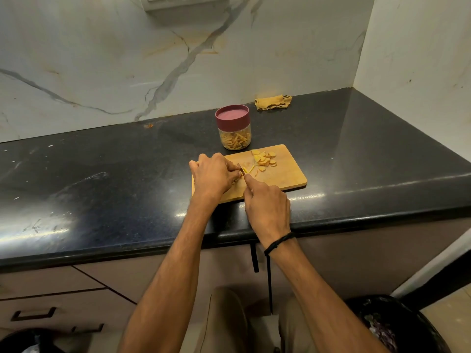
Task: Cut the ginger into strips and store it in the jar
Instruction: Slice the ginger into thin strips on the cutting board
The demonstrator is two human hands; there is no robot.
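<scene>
The left hand (215, 174) curled its fingertips onto a mostly hidden ginger piece (239, 176) to steady it against the knife (242, 170) gripped in the right hand (267, 202), with uncut ginger slices (265, 159) at the blade's two o'clock and the lidded jar (234, 127) at twelve o'clock, within reach.

I'm gripping the knife (242, 170) in my right hand (267, 203), its blade touching the board (289, 175) just beside my left hand (215, 174), whose curled fingers are pinning a mostly hidden piece of ginger (239, 176). Slices (265, 159) are lying just beyond the blade. The lidded jar (234, 129), holding strips (235, 141), is standing behind the board.
</scene>
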